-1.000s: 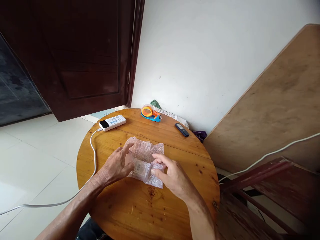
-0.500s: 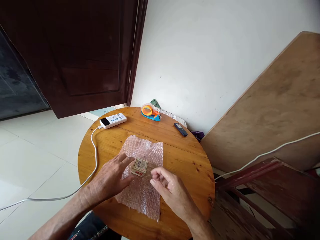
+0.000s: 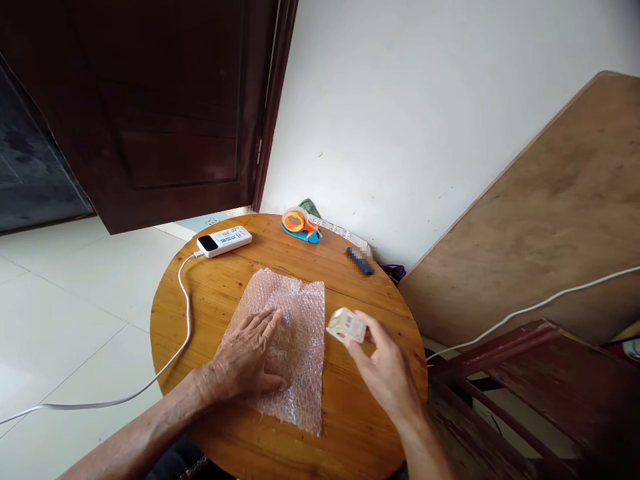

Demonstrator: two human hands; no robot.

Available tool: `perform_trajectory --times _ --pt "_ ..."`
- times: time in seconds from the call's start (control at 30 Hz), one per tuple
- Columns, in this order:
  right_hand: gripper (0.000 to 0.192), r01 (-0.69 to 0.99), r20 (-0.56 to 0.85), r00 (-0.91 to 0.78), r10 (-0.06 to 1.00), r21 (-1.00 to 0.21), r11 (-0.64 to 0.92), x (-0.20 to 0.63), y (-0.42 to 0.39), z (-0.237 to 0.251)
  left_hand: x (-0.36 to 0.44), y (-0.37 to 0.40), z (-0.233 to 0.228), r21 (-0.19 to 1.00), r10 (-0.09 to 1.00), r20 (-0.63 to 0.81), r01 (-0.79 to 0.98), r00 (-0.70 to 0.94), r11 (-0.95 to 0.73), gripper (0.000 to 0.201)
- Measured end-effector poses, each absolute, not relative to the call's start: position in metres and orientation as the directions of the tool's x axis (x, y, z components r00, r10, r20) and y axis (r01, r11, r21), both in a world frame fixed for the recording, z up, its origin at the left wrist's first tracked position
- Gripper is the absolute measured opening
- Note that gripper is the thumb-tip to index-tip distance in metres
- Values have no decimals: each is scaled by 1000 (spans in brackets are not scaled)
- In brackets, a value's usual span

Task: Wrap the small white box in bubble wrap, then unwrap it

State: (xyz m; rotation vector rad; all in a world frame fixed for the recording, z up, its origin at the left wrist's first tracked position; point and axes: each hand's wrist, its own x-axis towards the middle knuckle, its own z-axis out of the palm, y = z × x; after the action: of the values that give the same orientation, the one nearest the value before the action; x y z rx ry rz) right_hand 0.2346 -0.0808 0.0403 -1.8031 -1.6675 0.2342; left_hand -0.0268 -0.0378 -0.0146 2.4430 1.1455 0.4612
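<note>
Bubble wrap (image 3: 290, 333) lies spread flat on the round wooden table (image 3: 220, 287), pinned under your left hand (image 3: 250, 360), which rests palm-down with fingers stretched out and grips nothing. Your right hand (image 3: 387, 373) hovers just beside the sheet's right edge, thumb and fingertips pinched around a small box (image 3: 347, 325) held clear of the tabletop and tilted. At the far side of the table sit a white power bank (image 3: 225, 241) with a white cable (image 3: 185, 313) trailing off the near-left rim to the floor, an orange-and-blue tape dispenser (image 3: 299, 224), and a small dark object (image 3: 361, 260) too blurred to identify. A wooden board (image 3: 540, 213) leans against the wall at right.
</note>
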Motion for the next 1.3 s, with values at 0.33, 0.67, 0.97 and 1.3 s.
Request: perform_trajectory --times 0.33,0.67,0.97,1.3 --pt "47 922 428 185 885 -386 -6 268 -84 32 -17 -26 -8 386 764 130 677 633 -627 99" --pt "45 845 286 -241 927 -408 346 170 -34 37 -10 -19 3 343 766 140 694 628 -632 85" --pt "45 958 179 -131 975 -232 171 186 -11 2 -17 -16 -1 367 782 82 711 618 -601 100" --pt "34 975 293 -87 952 -171 142 189 -9 -2 -20 -14 -11 369 769 166 684 618 -629 99"
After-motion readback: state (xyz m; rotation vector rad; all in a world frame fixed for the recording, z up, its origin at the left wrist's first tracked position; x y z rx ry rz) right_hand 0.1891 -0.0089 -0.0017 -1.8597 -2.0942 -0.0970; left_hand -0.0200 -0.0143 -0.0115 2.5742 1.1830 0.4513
